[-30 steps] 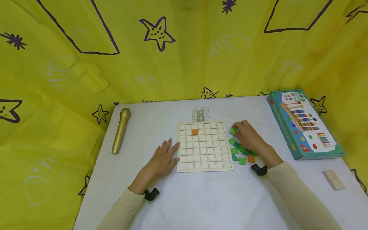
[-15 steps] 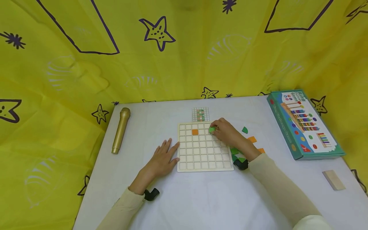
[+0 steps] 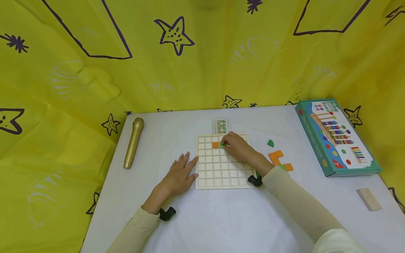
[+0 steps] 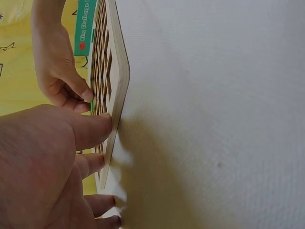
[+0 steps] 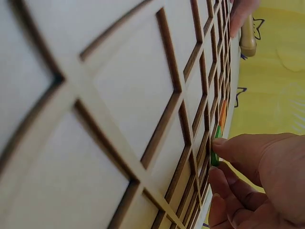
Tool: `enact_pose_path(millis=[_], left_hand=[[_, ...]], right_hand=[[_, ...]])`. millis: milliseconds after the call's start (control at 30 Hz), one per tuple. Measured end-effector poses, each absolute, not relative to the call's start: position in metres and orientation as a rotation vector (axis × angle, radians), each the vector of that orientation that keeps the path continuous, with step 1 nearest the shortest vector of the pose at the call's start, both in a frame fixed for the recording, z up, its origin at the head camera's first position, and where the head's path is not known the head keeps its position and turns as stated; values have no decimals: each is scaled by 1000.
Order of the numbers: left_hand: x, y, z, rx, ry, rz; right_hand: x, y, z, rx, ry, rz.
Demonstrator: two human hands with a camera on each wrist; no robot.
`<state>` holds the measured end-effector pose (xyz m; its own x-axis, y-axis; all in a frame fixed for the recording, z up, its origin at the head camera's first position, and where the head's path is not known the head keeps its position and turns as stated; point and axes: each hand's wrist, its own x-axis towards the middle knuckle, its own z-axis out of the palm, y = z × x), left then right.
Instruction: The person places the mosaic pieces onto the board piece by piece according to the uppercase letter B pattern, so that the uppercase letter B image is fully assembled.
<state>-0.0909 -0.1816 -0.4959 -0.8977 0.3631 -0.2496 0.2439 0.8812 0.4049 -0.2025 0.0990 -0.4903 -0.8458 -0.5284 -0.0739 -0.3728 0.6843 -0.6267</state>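
A pale wooden grid board (image 3: 221, 173) lies on the white table. One orange square tile (image 3: 215, 145) sits in a cell of its second row. My right hand (image 3: 239, 147) pinches a green tile (image 5: 216, 151) between thumb and fingers, right at the cell beside the orange tile. In the right wrist view the green tile is tilted against the grid. My left hand (image 3: 178, 175) rests at the board's left edge with fingers spread; in the left wrist view its thumb (image 4: 97, 130) touches the rim. A small printed pattern card (image 3: 221, 125) lies just behind the board.
Loose orange tiles (image 3: 274, 159) and a green quarter-round tile (image 3: 270, 143) lie right of the board; my right forearm covers others. A gold microphone (image 3: 134, 143) lies at left. A boxed ring game (image 3: 340, 138) and a wooden block (image 3: 368, 199) are at right.
My right hand has carried a green tile from the pile on the right, leftward over the board to the cell beside the orange tile. My left hand stays in place.
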Motion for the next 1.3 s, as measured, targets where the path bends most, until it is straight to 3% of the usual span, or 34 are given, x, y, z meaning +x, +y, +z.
enact_pose_path(millis=[433,1000,1300], left_hand=[[-91,-180,-495,460,2731,528],[-90,-180,-492,441,2731,532],[-90,-179,-490,455,2732,539]], right_hand=[[-196,108,-484,-666,2731,-828],[-211,226,-460,-338,2656,-682],[-205,247,-468,-195,2584,-710]])
